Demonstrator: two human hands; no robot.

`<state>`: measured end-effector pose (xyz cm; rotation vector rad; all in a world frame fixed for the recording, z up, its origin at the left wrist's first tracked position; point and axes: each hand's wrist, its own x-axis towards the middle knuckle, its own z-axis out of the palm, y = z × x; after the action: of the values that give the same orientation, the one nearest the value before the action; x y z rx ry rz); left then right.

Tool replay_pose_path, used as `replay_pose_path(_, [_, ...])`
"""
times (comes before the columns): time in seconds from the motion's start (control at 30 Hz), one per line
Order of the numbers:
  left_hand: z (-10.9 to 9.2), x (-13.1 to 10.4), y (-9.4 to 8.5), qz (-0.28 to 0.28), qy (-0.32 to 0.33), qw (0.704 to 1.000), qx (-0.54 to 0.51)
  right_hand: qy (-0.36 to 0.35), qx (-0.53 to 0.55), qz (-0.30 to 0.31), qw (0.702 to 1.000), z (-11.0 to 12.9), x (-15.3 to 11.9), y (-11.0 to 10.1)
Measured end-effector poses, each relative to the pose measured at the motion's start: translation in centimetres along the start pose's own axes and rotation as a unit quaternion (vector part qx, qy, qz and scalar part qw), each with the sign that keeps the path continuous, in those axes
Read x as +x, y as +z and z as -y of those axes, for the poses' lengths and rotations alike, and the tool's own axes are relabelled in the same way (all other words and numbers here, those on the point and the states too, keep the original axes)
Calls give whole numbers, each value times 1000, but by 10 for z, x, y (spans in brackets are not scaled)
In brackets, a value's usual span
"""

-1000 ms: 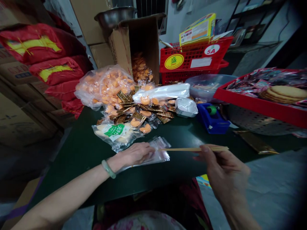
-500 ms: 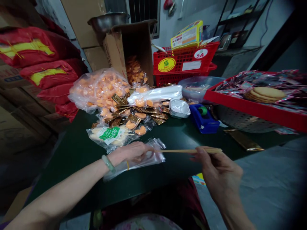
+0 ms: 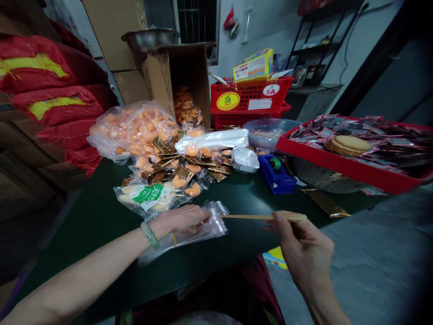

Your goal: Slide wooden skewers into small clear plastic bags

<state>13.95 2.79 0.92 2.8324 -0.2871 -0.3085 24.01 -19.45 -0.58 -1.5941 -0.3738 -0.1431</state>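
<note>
My right hand (image 3: 302, 246) pinches a thin bundle of bamboo sticks (image 3: 246, 217), held level, between thumb and fingers. The sticks' far tips point left, at the mouth end of a stack of clear plastic bags (image 3: 203, 232) lying on the dark green table. My left hand (image 3: 184, 220), a jade bangle on its wrist, rests over the bags with its fingers curled and closed on the plastic. A yellow band (image 3: 175, 239) crosses the stack near the wrist. Just behind lies a clear packet with a green label (image 3: 152, 195), pale sticks inside.
Behind are wrapped orange cookies (image 3: 135, 126), gold sachets (image 3: 218, 173), a foil tray (image 3: 244, 160) and a blue tape dispenser (image 3: 276, 175). A red tray (image 3: 338, 170) of small packets stands on the right, a gold packet (image 3: 325, 202) before it. Red baskets (image 3: 250, 101) are at the back.
My left hand's fingers have drawn back from the stick tips and curled over the bags. My right hand still holds the sticks. The whole view has shifted slightly.
</note>
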Motion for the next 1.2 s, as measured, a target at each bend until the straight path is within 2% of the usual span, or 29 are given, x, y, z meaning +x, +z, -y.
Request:
replay_pose_path(0.17, [-6, -1, -6, -5, 12, 1000, 20, 28, 7, -42, 999, 11, 0, -4])
replay_pose_path(0.4, [-7, -2, -1, -27, -10, 999, 38, 60, 74, 17, 995, 12, 3, 7])
replay_pose_path(0.5, [-7, -1, 1, -31, -1, 999, 40, 99, 92, 41, 990, 9, 8, 13])
replay_pose_path(0.7, [-4, -5, 4, -110, 52, 993, 7, 156, 168, 26, 973, -1, 21, 11])
replay_pose_path(0.93, [-2, -4, 9, -132, 55, 990, 18, 185, 168, 42, 967, -2, 22, 18])
replay_pose_path(1.2, [3, -9, 15, -134, 49, 990, 10, 242, 190, 54, 950, -17, 38, 19])
